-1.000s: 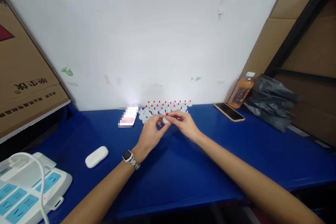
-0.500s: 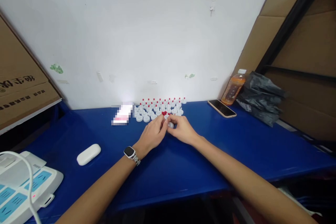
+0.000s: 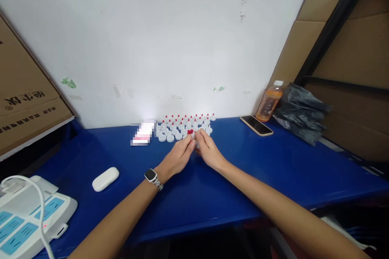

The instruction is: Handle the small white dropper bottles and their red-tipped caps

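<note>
I see the left hand (image 3: 178, 157) & right hand (image 3: 208, 151) meeting fingertip to fingertip on the blue worktop (image 3: 212, 194), both pinched round a small white cap (image 3: 197, 145), mostly hidden. It sits just in front of the rows of red-tipped white caps (image 3: 184, 126). Smartwatch (image 3: 150, 175) on left wrist. White earbud case (image 3: 105, 179) well to the left; phone (image 3: 256, 125) & orange drink bottle (image 3: 269, 106) to the right.

Blue table (image 3: 212, 194) spanning lower frame. White caps (image 3: 182, 126) showing red tips, centre. White case (image 3: 105, 179) lying lower left. Orange bottle (image 3: 268, 107), black bag (image 3: 304, 113) sitting right. Brown cardboard box (image 3: 24, 105) showing black print, left edge.
</note>
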Tool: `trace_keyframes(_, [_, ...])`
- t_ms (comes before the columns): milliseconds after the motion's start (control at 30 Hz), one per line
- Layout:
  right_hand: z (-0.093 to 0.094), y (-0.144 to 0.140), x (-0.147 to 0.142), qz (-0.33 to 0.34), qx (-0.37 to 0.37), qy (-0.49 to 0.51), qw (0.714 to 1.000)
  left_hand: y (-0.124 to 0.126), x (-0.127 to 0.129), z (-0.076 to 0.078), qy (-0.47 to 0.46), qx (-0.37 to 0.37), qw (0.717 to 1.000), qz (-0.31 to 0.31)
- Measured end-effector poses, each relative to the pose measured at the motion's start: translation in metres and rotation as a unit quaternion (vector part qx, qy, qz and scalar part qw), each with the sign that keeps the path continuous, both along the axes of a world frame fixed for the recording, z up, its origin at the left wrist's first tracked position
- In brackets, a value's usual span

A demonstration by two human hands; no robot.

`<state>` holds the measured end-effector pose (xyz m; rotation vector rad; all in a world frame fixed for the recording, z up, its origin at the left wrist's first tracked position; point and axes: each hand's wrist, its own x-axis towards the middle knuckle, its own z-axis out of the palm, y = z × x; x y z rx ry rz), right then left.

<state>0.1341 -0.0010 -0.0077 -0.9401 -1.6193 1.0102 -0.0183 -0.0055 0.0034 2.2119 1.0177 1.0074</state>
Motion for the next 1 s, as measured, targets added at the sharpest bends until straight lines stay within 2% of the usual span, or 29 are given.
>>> trace_keyframes(100, [0.004,-0.004,-0.003,-0.049,0.060,-0.025,0.997,0.000,0.002,-0.001,-0.021,0.014,1.000,-0.016])
trace_keyframes(200, [0.014,-0.011,-0.005,-0.086,0.123,-0.084,0.985,0.001,0.008,-0.006,-0.117,-0.035,0.993,0.001])
trace_keyframes(333, [0.024,-0.012,0.004,-0.138,0.198,-0.117,0.963,0.008,0.004,-0.005,-0.300,-0.136,0.944,0.012])
trace_keyframes(400, [0.025,-0.005,0.014,-0.188,0.203,-0.090,0.957,0.018,-0.007,0.002,-0.332,-0.136,0.932,0.044])
trace_keyframes(467, [0.024,0.005,0.025,-0.225,0.172,-0.048,0.958,0.032,-0.018,0.010,-0.263,-0.111,0.955,0.084])
trace_keyframes(533, [0.020,0.016,0.031,-0.218,0.127,-0.012,0.968,0.050,-0.022,0.015,-0.095,-0.039,0.988,0.117])
trace_keyframes(567, [0.017,0.021,0.033,-0.199,0.108,-0.003,0.974,0.058,-0.021,0.016,-0.003,-0.003,0.991,0.133])
trace_keyframes(667, [0.010,0.031,0.034,-0.132,0.070,-0.010,0.989,0.081,-0.005,0.014,0.195,0.058,0.968,0.146])
trace_keyframes(767, [0.008,0.033,0.035,-0.093,0.054,-0.009,0.994,0.088,0.011,0.012,0.232,0.064,0.959,0.149])
trace_keyframes(867, [0.011,0.032,0.038,-0.072,0.046,0.013,0.996,0.079,0.014,0.015,0.220,0.095,0.955,0.177])
trace_keyframes(933, [0.012,0.030,0.039,-0.089,0.062,0.012,0.994,0.066,0.007,0.018,0.189,0.121,0.955,0.195])
trace_keyframes(1000, [0.013,0.028,0.039,-0.137,0.096,-0.009,0.986,0.052,-0.005,0.019,0.155,0.128,0.958,0.203])
